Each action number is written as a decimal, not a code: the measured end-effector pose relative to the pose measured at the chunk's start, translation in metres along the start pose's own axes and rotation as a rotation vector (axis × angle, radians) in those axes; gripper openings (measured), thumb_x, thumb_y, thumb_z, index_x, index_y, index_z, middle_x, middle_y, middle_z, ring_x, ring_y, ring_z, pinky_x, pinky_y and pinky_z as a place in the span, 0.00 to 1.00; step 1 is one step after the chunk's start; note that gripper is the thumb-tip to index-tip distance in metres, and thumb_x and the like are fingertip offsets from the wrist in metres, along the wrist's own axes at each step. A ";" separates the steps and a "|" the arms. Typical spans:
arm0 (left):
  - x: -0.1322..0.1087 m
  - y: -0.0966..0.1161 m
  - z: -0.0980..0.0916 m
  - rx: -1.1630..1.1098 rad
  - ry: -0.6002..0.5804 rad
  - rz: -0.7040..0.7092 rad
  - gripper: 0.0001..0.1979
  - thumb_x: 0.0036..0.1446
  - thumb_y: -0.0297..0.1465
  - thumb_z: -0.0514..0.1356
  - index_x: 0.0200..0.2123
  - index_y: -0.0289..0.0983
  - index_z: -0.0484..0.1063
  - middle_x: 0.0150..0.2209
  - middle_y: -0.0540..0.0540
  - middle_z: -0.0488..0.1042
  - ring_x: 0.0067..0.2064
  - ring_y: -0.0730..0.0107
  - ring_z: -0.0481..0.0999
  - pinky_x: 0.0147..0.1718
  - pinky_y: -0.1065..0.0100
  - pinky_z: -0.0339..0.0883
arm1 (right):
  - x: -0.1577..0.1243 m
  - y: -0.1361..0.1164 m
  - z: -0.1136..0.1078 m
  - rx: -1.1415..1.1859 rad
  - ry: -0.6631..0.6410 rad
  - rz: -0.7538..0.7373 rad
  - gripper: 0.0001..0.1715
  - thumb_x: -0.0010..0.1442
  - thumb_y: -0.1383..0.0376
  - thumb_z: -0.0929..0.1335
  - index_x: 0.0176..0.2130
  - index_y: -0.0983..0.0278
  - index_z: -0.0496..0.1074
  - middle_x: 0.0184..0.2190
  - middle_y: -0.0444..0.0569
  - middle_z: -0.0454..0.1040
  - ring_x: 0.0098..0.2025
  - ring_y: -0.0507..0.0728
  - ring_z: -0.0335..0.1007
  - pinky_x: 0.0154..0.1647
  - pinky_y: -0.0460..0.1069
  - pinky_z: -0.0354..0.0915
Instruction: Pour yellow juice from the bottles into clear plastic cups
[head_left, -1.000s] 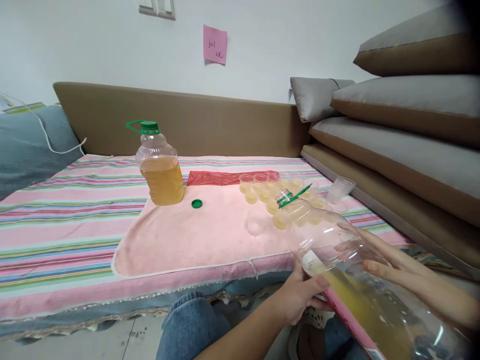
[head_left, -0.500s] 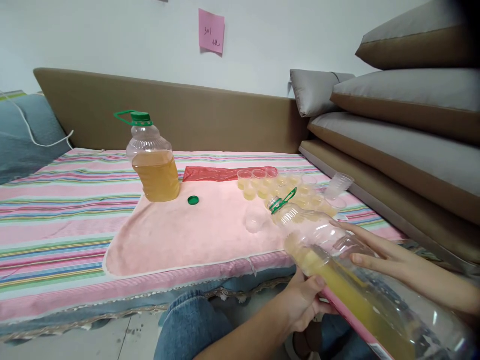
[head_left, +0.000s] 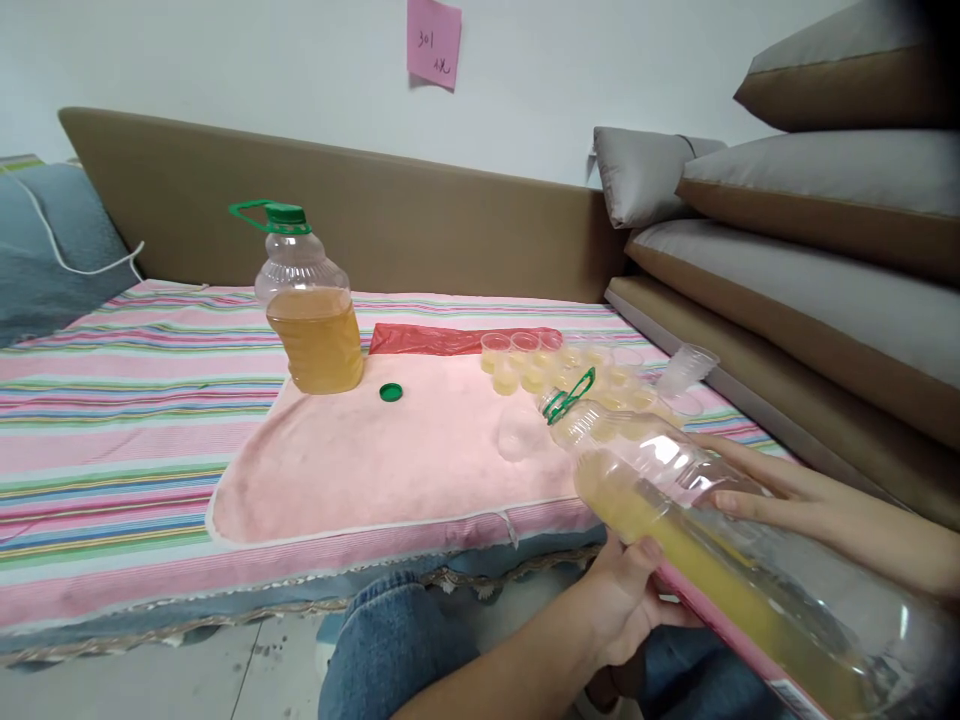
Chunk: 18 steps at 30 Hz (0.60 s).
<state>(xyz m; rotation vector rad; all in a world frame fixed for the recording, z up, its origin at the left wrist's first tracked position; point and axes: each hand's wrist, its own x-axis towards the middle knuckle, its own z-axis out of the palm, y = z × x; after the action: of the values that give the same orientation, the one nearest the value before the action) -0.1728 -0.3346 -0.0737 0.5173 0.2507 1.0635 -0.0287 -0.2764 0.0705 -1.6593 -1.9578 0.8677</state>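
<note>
Bottle (head_left: 697, 550) in both hands, slanting from the lower right of the frame up toward its centre, is the thing being worked with; it is large and clear, with yellowish liquid lying along its lower side. Its open mouth, ringed by a green handle (head_left: 581, 385), points to an apparently empty clear cup (head_left: 519, 435) just beside it, right of centre. The step in hand looks to be lining up for a pour: no stream shows, and the neck looks free of liquid. As I judge it, the next move calls for bringing the mouth over that cup's rim and raising the base gradually, so the light cup isn't knocked.

The left hand (head_left: 621, 595), at lower centre-right, grasps the bottle from below and from the near side, thumb up along the label edge, its forearm rising from the bottom edge. The right hand (head_left: 795, 500) holds the far side, thumb and fingers spread against the plastic, its forearm coming in from the right edge.

Behind the neck stand cups of pale yellow liquid (head_left: 504, 378); at left, a capped second bottle (head_left: 322, 340) stands upright near a loose green cap (head_left: 391, 392).
</note>
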 end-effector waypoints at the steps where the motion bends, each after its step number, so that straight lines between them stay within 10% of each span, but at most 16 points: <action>1: 0.000 0.001 0.001 -0.009 -0.007 -0.001 0.53 0.30 0.60 0.69 0.58 0.41 0.65 0.56 0.32 0.71 0.55 0.38 0.73 0.52 0.36 0.63 | 0.000 0.000 -0.001 -0.020 -0.051 0.024 0.40 0.41 0.41 0.74 0.53 0.44 0.75 0.61 0.44 0.69 0.66 0.71 0.58 0.66 0.64 0.54; 18: -0.002 0.007 0.010 -0.094 -0.150 -0.006 0.52 0.30 0.61 0.68 0.57 0.40 0.67 0.66 0.33 0.59 0.66 0.32 0.56 0.60 0.29 0.43 | 0.007 -0.006 -0.009 -0.130 -0.231 0.063 0.42 0.49 0.40 0.70 0.60 0.43 0.67 0.66 0.37 0.62 0.69 0.67 0.51 0.69 0.62 0.46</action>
<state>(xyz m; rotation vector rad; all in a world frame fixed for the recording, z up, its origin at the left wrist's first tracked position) -0.1751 -0.3362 -0.0616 0.5084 0.0701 1.0203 -0.0284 -0.2684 0.0804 -1.7699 -2.1665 1.0145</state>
